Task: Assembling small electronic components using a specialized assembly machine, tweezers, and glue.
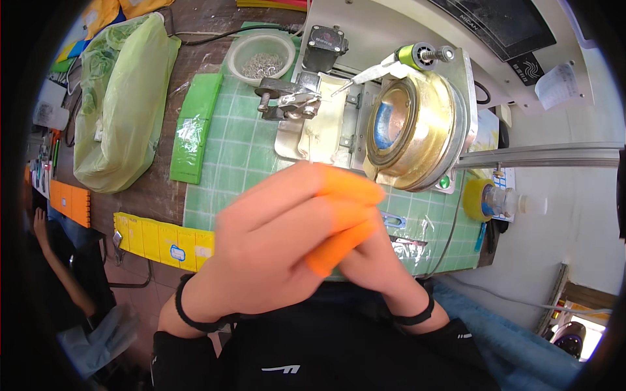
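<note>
My left hand (pixel 277 234) is in front of my body over the near edge of the green gridded mat (pixel 228 156). Orange covers wrap several of its fingers, which are curled and closed. What they hold, if anything, is hidden. Tucked close against it is my right hand (pixel 378 257), whose fingers are mostly hidden behind the left one. Just beyond the hands stands a machine with a round brass-coloured drum (pixel 420 127). Left of the drum lies a cream tray (pixel 323 124), beside a small metal clamp mechanism (pixel 293 98).
A white bowl (pixel 261 55) holds many small metal pieces. Left of it lie a green segmented strip (pixel 197 127) and a pale green plastic bag (pixel 124 111). A yellow segmented strip (pixel 163 241) lines the near edge. Right stands a yellow-wrapped bottle (pixel 482 199). Another person's arm (pixel 65 274) shows far left.
</note>
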A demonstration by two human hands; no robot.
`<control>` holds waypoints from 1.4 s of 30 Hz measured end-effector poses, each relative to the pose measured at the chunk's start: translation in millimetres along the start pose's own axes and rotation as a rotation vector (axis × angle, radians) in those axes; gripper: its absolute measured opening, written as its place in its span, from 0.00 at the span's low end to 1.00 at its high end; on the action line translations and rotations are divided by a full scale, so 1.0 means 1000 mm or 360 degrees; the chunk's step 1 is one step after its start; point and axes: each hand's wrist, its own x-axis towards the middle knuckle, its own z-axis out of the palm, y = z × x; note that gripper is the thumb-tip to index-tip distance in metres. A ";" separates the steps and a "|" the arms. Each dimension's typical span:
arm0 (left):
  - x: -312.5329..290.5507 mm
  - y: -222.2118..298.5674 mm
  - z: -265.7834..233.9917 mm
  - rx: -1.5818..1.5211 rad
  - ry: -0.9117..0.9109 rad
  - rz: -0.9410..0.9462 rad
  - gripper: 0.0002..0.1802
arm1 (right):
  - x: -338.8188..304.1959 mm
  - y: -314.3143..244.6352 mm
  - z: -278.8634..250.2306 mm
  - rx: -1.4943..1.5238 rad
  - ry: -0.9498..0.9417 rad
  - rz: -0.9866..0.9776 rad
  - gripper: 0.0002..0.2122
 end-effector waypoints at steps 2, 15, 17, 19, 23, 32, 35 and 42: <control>-0.021 -0.005 -0.011 0.0009 0.0048 -0.0103 0.09 | 0.000 -0.008 -0.006 -0.0645 -0.0275 0.0093 0.15; -0.077 -0.037 0.005 0.0050 0.0248 -0.0330 0.05 | -0.003 0.023 0.005 -0.1123 -0.0297 -0.0087 0.15; -0.077 -0.043 0.005 0.0072 0.0223 -0.0275 0.07 | 0.005 0.019 0.006 -0.1062 -0.0059 -0.0210 0.17; -0.077 -0.044 0.006 0.0092 0.0202 -0.0223 0.09 | 0.014 0.019 0.010 -0.1137 0.0084 -0.0207 0.18; -0.076 -0.045 0.007 0.0132 0.0206 -0.0176 0.09 | 0.019 0.018 0.010 -0.1212 0.0278 -0.0116 0.24; -0.075 -0.043 0.005 0.0133 0.0243 -0.0139 0.09 | -0.044 -0.006 -0.013 -0.0986 0.0284 -0.0399 0.19; -0.079 -0.044 0.006 0.0152 0.0249 -0.0151 0.10 | -0.042 -0.014 -0.014 -0.0968 0.0272 -0.0555 0.17; -0.081 -0.043 0.006 0.0184 0.0268 -0.0127 0.09 | -0.044 -0.006 -0.020 -0.1047 0.0202 -0.0560 0.18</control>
